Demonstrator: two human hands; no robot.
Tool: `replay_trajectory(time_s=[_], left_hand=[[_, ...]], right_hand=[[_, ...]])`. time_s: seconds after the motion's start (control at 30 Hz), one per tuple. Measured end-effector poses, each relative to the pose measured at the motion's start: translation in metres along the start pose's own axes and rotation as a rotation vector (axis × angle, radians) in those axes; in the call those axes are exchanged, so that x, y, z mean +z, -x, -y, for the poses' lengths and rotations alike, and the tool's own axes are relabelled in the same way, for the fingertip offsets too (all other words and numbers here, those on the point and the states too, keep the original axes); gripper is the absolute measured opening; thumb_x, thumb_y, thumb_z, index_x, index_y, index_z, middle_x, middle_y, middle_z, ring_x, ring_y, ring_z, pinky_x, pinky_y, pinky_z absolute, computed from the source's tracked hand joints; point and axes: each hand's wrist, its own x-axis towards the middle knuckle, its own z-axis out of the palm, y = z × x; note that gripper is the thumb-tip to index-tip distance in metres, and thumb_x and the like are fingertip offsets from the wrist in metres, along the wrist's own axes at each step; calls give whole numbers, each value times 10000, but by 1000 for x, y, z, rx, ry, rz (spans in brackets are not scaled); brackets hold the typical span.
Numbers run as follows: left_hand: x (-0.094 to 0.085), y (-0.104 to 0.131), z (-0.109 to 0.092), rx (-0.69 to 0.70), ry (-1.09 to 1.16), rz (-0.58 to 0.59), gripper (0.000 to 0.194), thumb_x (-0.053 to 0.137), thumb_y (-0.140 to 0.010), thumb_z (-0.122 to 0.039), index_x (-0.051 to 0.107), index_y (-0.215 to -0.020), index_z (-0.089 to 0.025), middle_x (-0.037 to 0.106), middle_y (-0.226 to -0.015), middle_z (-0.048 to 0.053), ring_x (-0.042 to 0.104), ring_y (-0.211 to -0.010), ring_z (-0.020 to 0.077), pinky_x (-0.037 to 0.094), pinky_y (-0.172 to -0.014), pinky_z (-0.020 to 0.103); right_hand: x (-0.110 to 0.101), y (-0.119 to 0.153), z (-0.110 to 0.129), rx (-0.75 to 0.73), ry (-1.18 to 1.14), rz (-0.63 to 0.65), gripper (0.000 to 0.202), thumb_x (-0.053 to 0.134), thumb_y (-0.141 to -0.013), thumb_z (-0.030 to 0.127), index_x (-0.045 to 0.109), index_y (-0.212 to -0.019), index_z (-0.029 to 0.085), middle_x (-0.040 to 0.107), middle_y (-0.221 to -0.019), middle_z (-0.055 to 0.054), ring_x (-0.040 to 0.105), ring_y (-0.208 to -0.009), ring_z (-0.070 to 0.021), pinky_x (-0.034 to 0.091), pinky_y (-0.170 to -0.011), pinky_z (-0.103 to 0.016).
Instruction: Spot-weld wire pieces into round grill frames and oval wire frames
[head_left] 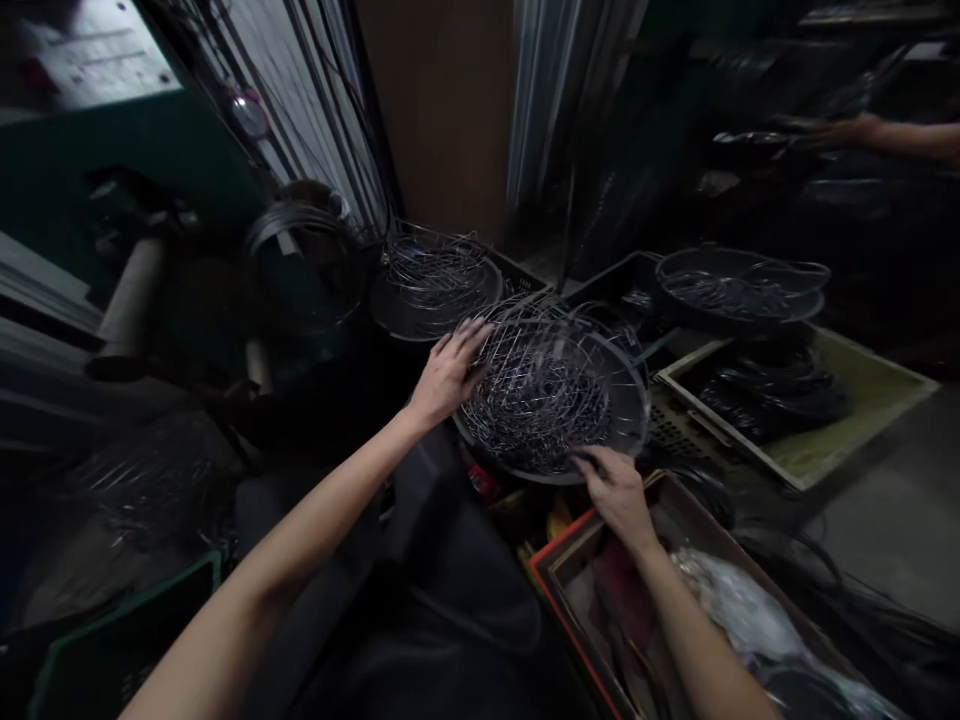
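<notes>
A round dark pan (628,420) in front of me holds a tangled heap of thin metal wire pieces (536,390), some long and curved, poking past the rim. My left hand (448,372) lies at the heap's left side, fingers stretched out and touching the wires. At the near right edge of the pan is my right hand (619,495). Its fingers are curled and pressed together by the rim; what is in them is too dark and blurred to name.
Behind stands a second pan of wire (439,280). To the right, another pan (742,285) sits above a yellowish crate (874,385) with black bags. A red-edged box (574,540) lies under my right forearm. Wire coils (292,225) hang left. Another person's hand (855,130) shows far right.
</notes>
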Motion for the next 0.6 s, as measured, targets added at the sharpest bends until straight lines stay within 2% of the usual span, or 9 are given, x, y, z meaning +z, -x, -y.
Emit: replay_trajectory(time_s=[0.07,0.13,0.2,0.27,0.37,0.43,0.5,0.53,0.6], left_hand=[[-6,2,-9,-62,95,-113,462,433,-915,-332,373,-1355,-204,487,-1347,103,405,-1295,187,337,-1054,361],[-7,3,-22,-73,162,-141,421,442,-912,-339,434,-1308,-196,555,-1260,94,498,-1201,179,384,-1015,337],[-2,6,-37,-71,225,-89,409,455,-906,-348,465,-1282,-189,573,-1223,90,535,-1145,174,404,-995,320],[8,10,-49,-129,302,-14,435,462,-901,-355,460,-1294,-168,564,-1225,106,536,-1145,183,410,-996,314],[27,16,-56,-210,391,73,535,472,-892,-367,363,-1374,-163,482,-1326,138,470,-1233,207,392,-1027,334],[37,16,-57,-138,362,79,574,469,-891,-376,297,-1414,-213,347,-1441,128,346,-1331,225,338,-1070,371],[43,14,-57,0,274,84,531,445,-902,-364,309,-1407,-273,272,-1488,89,243,-1380,234,288,-1092,409],[45,12,-57,60,228,101,494,433,-909,-351,340,-1390,-290,306,-1473,78,253,-1375,234,288,-1084,416],[49,8,-55,119,152,158,443,431,-912,-308,397,-1353,-295,459,-1359,80,377,-1299,224,331,-1036,410]], right_hand=[[9,-8,16,125,-183,-92,313,481,-850,447,660,-901,196,687,-896,-70,606,-833,-204,423,-778,-333],[22,-17,32,202,-289,-95,363,459,-844,483,656,-940,194,683,-931,-71,605,-861,-206,431,-796,-327],[37,-25,46,240,-337,-82,410,409,-851,502,653,-940,185,681,-920,-78,604,-849,-208,434,-800,-328],[48,-29,57,253,-354,-80,435,375,-860,505,649,-923,173,679,-892,-85,602,-812,-204,441,-781,-325],[53,-30,68,224,-344,-74,427,382,-862,501,642,-888,162,673,-873,-85,595,-801,-194,449,-772,-313],[48,-30,71,211,-326,-82,433,367,-872,495,637,-892,157,670,-890,-90,593,-821,-190,454,-775,-307],[40,-29,73,206,-295,-108,435,346,-884,486,630,-900,157,664,-903,-93,590,-831,-185,455,-775,-302],[36,-29,73,207,-275,-130,430,340,-889,480,626,-891,159,658,-900,-94,585,-831,-184,451,-777,-303],[28,-30,73,216,-223,-196,417,339,-893,474,616,-864,163,636,-889,-95,567,-837,-186,433,-790,-313]])
